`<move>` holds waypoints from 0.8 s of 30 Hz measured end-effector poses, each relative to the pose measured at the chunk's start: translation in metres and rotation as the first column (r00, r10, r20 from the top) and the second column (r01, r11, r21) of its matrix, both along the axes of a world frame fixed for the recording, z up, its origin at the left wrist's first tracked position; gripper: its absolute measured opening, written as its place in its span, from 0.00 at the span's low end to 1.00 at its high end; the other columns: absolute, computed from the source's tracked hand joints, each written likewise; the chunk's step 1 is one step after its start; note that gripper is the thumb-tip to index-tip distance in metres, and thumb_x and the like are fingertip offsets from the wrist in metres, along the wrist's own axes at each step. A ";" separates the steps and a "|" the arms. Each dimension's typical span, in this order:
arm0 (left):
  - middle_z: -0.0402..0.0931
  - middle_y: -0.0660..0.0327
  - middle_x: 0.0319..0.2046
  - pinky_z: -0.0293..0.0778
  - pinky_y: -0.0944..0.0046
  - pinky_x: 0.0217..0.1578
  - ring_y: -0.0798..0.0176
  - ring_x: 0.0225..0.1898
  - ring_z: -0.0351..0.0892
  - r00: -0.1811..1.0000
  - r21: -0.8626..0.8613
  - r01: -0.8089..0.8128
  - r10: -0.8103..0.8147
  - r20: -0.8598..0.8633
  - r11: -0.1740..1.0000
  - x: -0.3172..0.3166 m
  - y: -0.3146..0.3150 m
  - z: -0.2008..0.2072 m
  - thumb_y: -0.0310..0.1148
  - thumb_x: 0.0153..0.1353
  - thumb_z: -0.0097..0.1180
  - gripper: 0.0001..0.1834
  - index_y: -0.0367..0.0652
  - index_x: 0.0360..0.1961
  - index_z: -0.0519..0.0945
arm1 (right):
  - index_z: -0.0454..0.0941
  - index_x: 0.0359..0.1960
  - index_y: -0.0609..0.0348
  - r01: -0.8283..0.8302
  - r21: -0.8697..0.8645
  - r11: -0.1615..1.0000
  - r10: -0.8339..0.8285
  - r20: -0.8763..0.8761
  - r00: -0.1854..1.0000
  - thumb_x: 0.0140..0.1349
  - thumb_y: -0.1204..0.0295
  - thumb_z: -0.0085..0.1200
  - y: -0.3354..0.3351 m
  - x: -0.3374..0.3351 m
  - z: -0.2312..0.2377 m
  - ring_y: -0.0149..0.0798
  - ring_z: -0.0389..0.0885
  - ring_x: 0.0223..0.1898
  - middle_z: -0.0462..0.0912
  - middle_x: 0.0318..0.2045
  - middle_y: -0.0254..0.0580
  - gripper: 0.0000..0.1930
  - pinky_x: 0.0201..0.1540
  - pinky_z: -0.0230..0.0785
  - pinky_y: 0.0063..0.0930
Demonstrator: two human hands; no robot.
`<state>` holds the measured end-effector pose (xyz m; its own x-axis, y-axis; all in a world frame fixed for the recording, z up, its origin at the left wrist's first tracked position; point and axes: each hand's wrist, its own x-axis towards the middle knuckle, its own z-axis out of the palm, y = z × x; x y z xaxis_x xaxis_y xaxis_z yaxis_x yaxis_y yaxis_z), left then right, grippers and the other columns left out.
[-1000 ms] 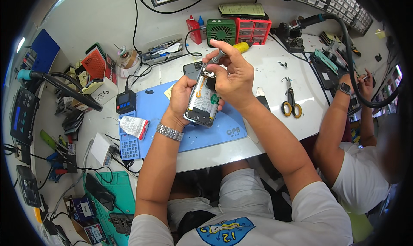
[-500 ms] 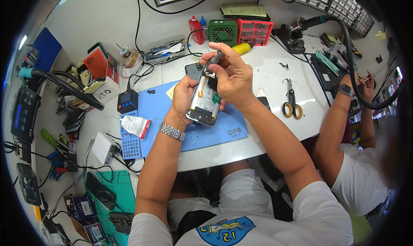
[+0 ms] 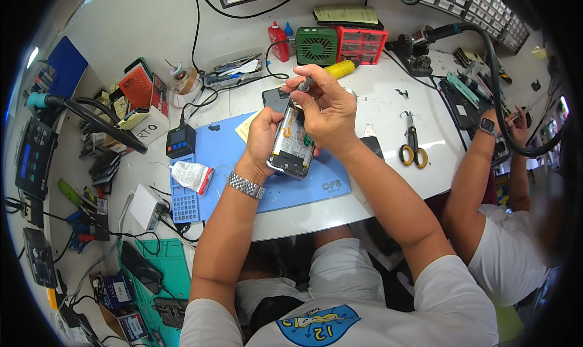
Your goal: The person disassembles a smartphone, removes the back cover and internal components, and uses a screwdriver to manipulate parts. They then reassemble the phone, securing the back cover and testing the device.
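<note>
An opened phone with its battery and an orange flex cable exposed rests tilted in my left hand. My left fingers wrap around its left edge and underside. My right hand pinches a small grey screwdriver at the phone's upper end. The driver's tip is hidden behind my fingers. Below the phone lies a blue work mat. A dark phone-shaped panel lies on the table just beyond my left hand.
Scissors lie right of my forearm. A white tube and a small black device sit on the left. A green fan and red drawers stand behind. At far right, a co-worker's hands work; a hose hangs near them.
My right hand and the screwdriver have shifted slightly, and the fingers have curled closer over the phone's upper end. The phone has turned a little in my left hand.
</note>
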<state>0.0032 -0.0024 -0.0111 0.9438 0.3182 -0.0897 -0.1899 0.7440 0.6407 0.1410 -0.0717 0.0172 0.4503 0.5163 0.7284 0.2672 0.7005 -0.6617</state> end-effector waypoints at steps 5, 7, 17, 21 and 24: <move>0.84 0.35 0.44 0.87 0.44 0.45 0.36 0.38 0.89 0.993 0.036 -0.057 0.061 -0.103 0.998 0.002 -0.009 0.012 0.47 0.70 0.30 0.36 0.25 0.60 0.76 | 0.82 0.58 0.62 0.221 -0.054 0.974 -0.208 0.182 0.961 0.62 0.89 0.69 -0.004 0.006 -0.002 0.32 0.91 0.43 0.88 0.41 0.42 0.23 0.46 0.87 0.26; 0.84 0.35 0.44 0.87 0.44 0.45 0.36 0.38 0.88 0.994 0.037 -0.045 0.048 -0.100 0.998 0.003 -0.010 0.011 0.47 0.70 0.30 0.36 0.25 0.60 0.76 | 0.83 0.57 0.61 0.201 -0.051 0.978 -0.193 0.136 0.972 0.61 0.89 0.69 -0.004 0.005 -0.004 0.32 0.91 0.40 0.88 0.41 0.42 0.22 0.43 0.87 0.26; 0.84 0.34 0.47 0.90 0.43 0.45 0.33 0.40 0.90 1.000 0.004 -0.025 0.025 -0.019 1.000 0.002 -0.003 0.004 0.46 0.71 0.32 0.37 0.23 0.65 0.73 | 0.82 0.61 0.59 -0.100 -0.061 0.993 0.095 -0.080 0.992 0.64 0.90 0.63 -0.004 0.012 -0.006 0.32 0.91 0.43 0.89 0.45 0.42 0.24 0.48 0.85 0.23; 0.84 0.34 0.48 0.89 0.43 0.46 0.33 0.40 0.90 0.998 -0.013 -0.039 0.038 -0.045 0.999 0.001 -0.001 0.000 0.47 0.71 0.32 0.37 0.24 0.64 0.73 | 0.85 0.58 0.58 0.302 0.084 0.950 -0.313 0.304 0.900 0.64 0.90 0.63 0.001 0.019 0.001 0.32 0.91 0.43 0.89 0.45 0.41 0.22 0.50 0.84 0.22; 0.84 0.35 0.47 0.89 0.42 0.47 0.33 0.40 0.89 0.998 -0.014 -0.033 0.032 -0.045 0.999 0.003 -0.004 0.004 0.47 0.70 0.32 0.37 0.24 0.63 0.74 | 0.83 0.61 0.60 0.087 -0.112 0.990 -0.074 0.120 0.990 0.65 0.88 0.67 -0.009 0.018 -0.004 0.34 0.88 0.53 0.87 0.50 0.44 0.23 0.56 0.83 0.28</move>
<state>0.0065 -0.0067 -0.0074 0.9279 0.3471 -0.1360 -0.1859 0.7470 0.6384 0.1586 -0.0808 0.0137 0.4104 0.5663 0.7148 0.3988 0.5934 -0.6991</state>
